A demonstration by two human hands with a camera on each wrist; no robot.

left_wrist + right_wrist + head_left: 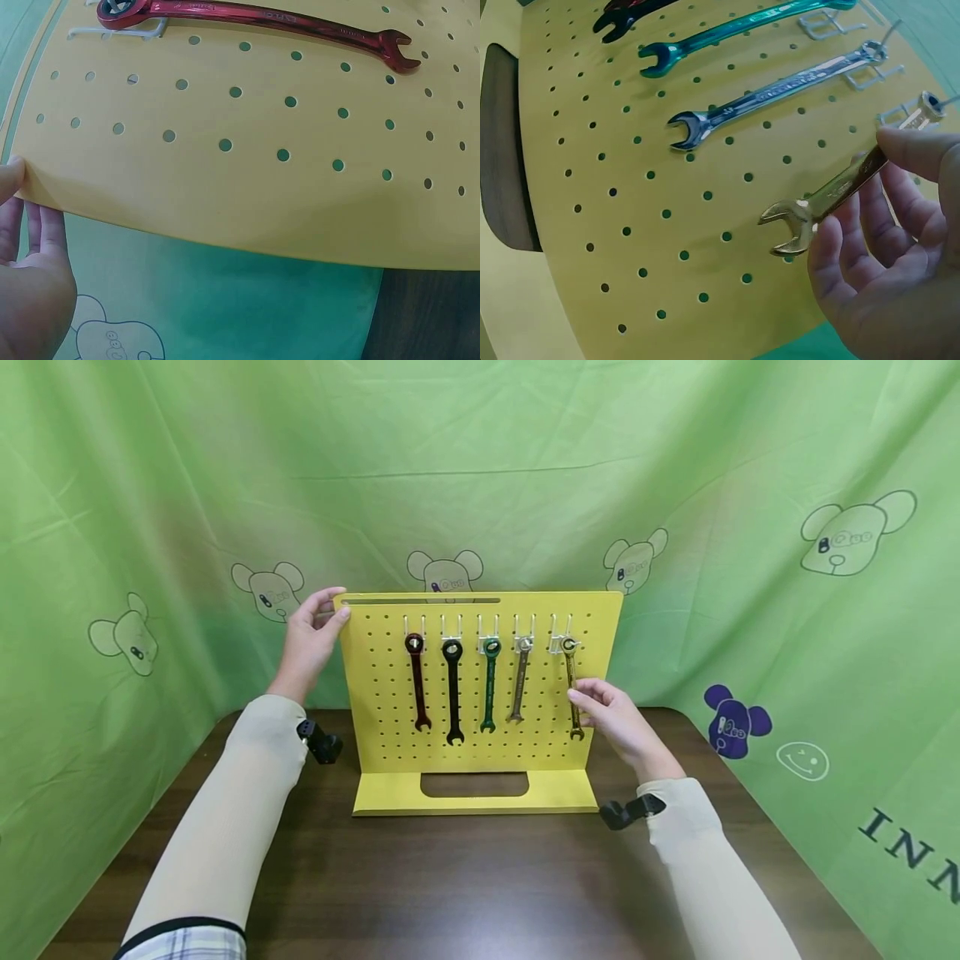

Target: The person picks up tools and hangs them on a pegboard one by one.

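Observation:
A yellow pegboard (465,757) stands upright on the table, with wrenches hanging from white hooks. My left hand (311,639) pinches the board's upper left corner, thumb on the front and fingers behind. With my right hand (611,718) I hold the gold wrench (840,187) at the far right by its shaft; its ring end is still on a hook. To its left hang a silver wrench (520,681), a green wrench (490,685), a black wrench (453,689) and a dark red wrench (262,19).
The brown wooden table (450,877) stretches in front of the board's yellow foot (390,793), which has a cut-out. A green curtain (480,460) with printed bear heads hangs close behind and at both sides.

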